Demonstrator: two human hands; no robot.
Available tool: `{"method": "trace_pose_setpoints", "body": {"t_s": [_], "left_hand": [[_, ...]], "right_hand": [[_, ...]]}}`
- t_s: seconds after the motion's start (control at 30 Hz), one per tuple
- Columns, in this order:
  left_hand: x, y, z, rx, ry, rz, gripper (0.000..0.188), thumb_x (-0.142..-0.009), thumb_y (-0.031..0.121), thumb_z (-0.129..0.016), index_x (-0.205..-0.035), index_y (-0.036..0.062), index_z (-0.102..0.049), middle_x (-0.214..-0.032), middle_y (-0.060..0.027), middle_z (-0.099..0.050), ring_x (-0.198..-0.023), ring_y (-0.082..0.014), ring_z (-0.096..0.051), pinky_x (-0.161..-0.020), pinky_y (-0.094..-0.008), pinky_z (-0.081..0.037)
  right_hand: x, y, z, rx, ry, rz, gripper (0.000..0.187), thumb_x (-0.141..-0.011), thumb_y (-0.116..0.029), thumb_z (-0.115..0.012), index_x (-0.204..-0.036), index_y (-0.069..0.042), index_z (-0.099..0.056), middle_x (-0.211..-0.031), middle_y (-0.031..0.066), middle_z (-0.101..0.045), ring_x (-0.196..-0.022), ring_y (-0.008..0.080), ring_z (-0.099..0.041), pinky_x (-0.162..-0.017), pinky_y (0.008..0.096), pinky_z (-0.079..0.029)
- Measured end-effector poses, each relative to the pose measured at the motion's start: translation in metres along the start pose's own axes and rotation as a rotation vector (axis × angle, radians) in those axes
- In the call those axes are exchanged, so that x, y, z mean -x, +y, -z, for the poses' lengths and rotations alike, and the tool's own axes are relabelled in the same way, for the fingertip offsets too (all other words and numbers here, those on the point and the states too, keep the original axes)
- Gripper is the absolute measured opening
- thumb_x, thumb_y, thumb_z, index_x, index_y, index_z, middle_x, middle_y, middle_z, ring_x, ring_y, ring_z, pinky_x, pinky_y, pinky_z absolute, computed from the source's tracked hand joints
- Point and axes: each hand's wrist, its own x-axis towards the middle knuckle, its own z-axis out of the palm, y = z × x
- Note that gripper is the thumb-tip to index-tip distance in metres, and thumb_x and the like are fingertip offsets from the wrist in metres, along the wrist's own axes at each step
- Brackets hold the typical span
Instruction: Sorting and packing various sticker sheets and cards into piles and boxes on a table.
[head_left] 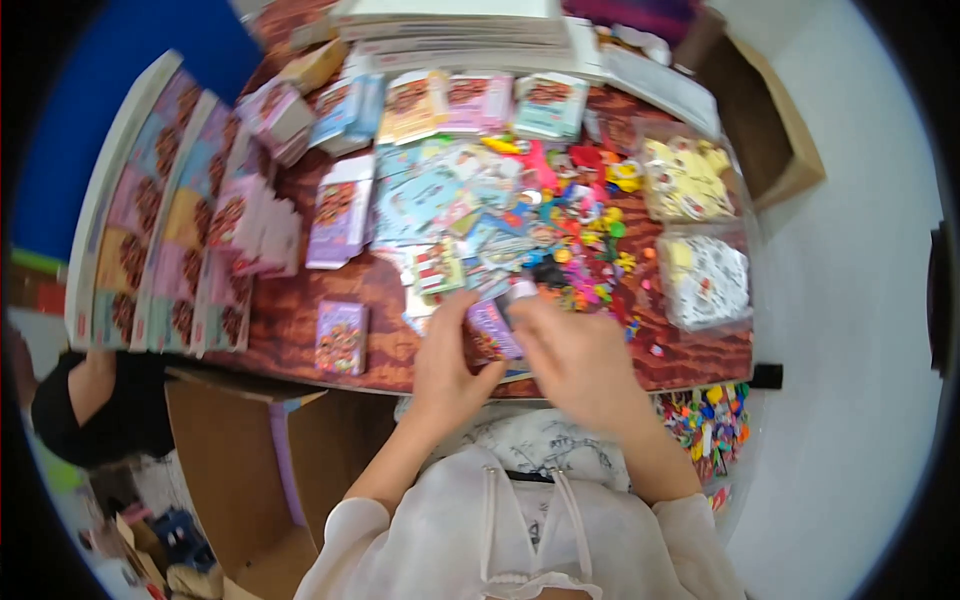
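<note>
A small purple printed box (490, 332) stands tilted between my hands at the table's front edge. My left hand (448, 365) curls around its left side, fingers at the top and thumb near the bottom. My right hand (585, 362), a little blurred, pinches at the box's upper end. A small pale piece (522, 289) shows at its fingertips, too small to name. Just beyond lie a heap of flat printed packets (430, 195) and a pile of small colourful plastic toys (590, 225). A closed purple box (341, 338) rests to the left of my left hand.
Display cartons (130, 220) stand at the left, with pink boxes (255, 225) beside them. More small boxes (410, 105) line the back. Two clear tubs (700, 285) of yellow and white pieces sit right. An open cardboard box (235, 470) is below the table; a person's arm (90, 390) shows left.
</note>
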Motion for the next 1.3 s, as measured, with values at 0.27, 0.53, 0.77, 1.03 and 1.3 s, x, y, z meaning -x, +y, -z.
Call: {"method": "trace_pose_setpoints", "body": {"t_s": [0.27, 0.53, 0.77, 1.03, 1.3], "left_hand": [[-0.004, 0.014, -0.004, 0.096, -0.048, 0.112, 0.076, -0.071, 0.009, -0.084, -0.136, 0.0013, -0.045, -0.118, -0.0172, -0.058, -0.102, -0.0290, -0.063, -0.084, -0.0375, -0.053], [-0.017, 0.025, -0.016, 0.008, -0.130, -0.071, 0.076, -0.069, 0.008, -0.083, -0.135, 0.0016, -0.046, -0.121, -0.0189, -0.057, -0.106, -0.0351, -0.061, -0.089, -0.0407, -0.050], [-0.023, 0.033, -0.039, -0.037, -0.219, -0.161, 0.073, -0.069, 0.006, -0.084, -0.132, 0.0002, -0.048, -0.120, -0.0169, -0.059, -0.107, -0.0304, -0.063, -0.092, -0.0380, -0.051], [-0.032, 0.044, -0.047, -0.059, -0.251, -0.155, 0.072, -0.071, 0.012, -0.086, -0.131, -0.0001, -0.049, -0.120, -0.0180, -0.059, -0.107, -0.0334, -0.062, -0.091, -0.0397, -0.050], [-0.051, 0.069, -0.070, -0.141, -0.385, -0.257, 0.075, -0.073, 0.014, -0.082, -0.135, -0.0010, -0.044, -0.125, -0.0230, -0.056, -0.115, -0.0409, -0.055, -0.095, -0.0458, -0.048]], "right_hand": [[0.017, -0.006, 0.027, 0.001, -0.009, -0.028, 0.036, -0.089, -0.016, -0.068, -0.121, -0.006, -0.056, -0.093, 0.0183, -0.068, -0.074, 0.0364, -0.067, -0.060, 0.0447, -0.050], [0.037, 0.030, 0.074, -0.619, -0.090, -0.419, 0.036, -0.092, -0.009, -0.064, -0.126, -0.002, -0.057, -0.094, 0.0125, -0.073, -0.070, 0.0096, -0.066, -0.058, 0.0294, -0.051], [0.059, 0.189, 0.124, 0.575, 0.356, -0.220, 0.012, -0.082, -0.004, -0.068, -0.091, 0.002, -0.066, -0.083, 0.0074, -0.066, -0.069, 0.0138, -0.060, -0.066, 0.0297, -0.049], [0.066, 0.208, 0.159, -0.204, 0.303, -0.613, 0.009, -0.081, -0.003, -0.066, -0.089, -0.003, -0.062, -0.073, -0.0007, -0.055, -0.068, 0.0076, -0.051, -0.059, 0.0261, -0.041], [0.065, 0.213, 0.156, 0.349, 0.236, -0.499, 0.017, -0.079, -0.007, -0.067, -0.095, -0.004, -0.064, -0.075, 0.0119, -0.060, -0.069, 0.0232, -0.059, -0.065, 0.0371, -0.046]]}}
